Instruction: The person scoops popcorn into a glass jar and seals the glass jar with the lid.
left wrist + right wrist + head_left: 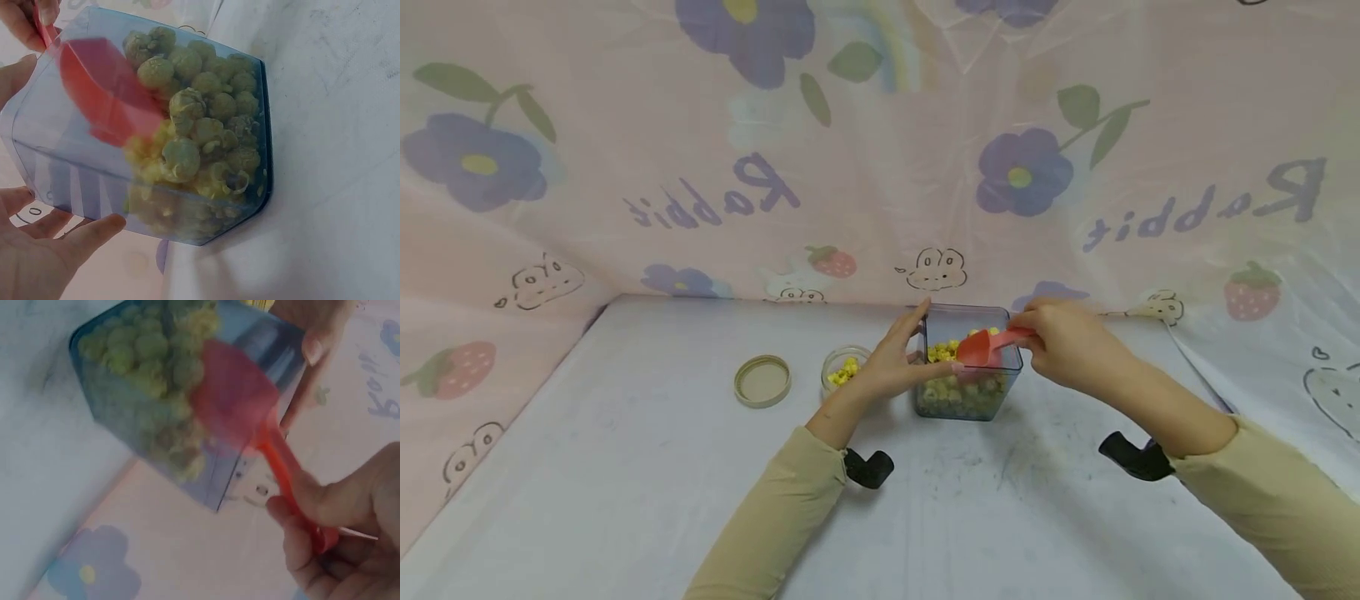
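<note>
A clear bluish plastic container (962, 392) stands on the table, partly filled with yellow popcorn (187, 119). At its left side, my left hand (891, 358) holds it, thumb along the front rim and fingers toward the back corner. My right hand (1063, 343) is over the right rim, pinching the handle of a red scoop (231, 394) between thumb and curled fingers. The scoop's bowl is tilted down inside the container, its tip against the popcorn in the left wrist view. How much popcorn the bowl holds cannot be told.
Left of the container, partly behind my left hand, sits a round clear jar (827, 367) with some popcorn inside. A round lid (762, 382) lies further left on the white-covered table (625, 467). A printed pink cloth (865, 167) hangs behind the table.
</note>
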Demonstrator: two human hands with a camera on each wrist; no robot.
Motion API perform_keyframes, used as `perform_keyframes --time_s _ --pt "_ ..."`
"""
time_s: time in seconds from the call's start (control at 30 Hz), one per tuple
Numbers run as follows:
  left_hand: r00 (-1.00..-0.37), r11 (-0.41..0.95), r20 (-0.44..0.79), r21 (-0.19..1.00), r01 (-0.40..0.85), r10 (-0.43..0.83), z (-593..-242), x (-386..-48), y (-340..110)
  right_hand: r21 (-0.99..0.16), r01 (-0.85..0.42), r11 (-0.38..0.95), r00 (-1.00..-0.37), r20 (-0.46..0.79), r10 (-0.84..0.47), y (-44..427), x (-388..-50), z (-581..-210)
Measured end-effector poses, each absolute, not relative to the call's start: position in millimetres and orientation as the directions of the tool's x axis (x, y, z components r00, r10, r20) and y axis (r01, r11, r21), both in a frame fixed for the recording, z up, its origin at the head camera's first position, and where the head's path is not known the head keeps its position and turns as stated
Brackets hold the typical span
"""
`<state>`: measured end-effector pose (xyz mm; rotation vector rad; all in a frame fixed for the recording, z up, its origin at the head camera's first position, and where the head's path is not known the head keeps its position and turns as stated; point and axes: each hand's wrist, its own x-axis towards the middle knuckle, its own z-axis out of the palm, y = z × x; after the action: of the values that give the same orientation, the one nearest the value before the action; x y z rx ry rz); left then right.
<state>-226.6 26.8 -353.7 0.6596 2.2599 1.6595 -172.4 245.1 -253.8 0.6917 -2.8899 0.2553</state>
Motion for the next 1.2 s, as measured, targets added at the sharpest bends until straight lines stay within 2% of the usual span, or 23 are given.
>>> perform_keyframes --time_s 0.23,0.47,0.8,1.2 --pt "-0.858 0.223 0.061 0.954 0.2 0.509 -355 -226 27 -0.211 -0.483 0.85 -0.874 0.182 -0.451 239 -180 -266" --pt "-0.867 0.24 0.043 0.953 0.185 0.497 -355 -226 26 -0.349 -0.438 0.828 -0.899 0.197 -0.392 252 -184 -286" --pt "-0.871 0.239 0.043 0.954 0.181 0.49 -357 -226 25 -0.429 -0.443 0.787 -0.883 0.357 -0.303 258 -179 -308" --pt "-0.871 0.236 0.046 0.954 0.183 0.489 -356 -226 27 -0.524 -0.407 0.748 -0.891 0.409 -0.198 266 -173 -318"
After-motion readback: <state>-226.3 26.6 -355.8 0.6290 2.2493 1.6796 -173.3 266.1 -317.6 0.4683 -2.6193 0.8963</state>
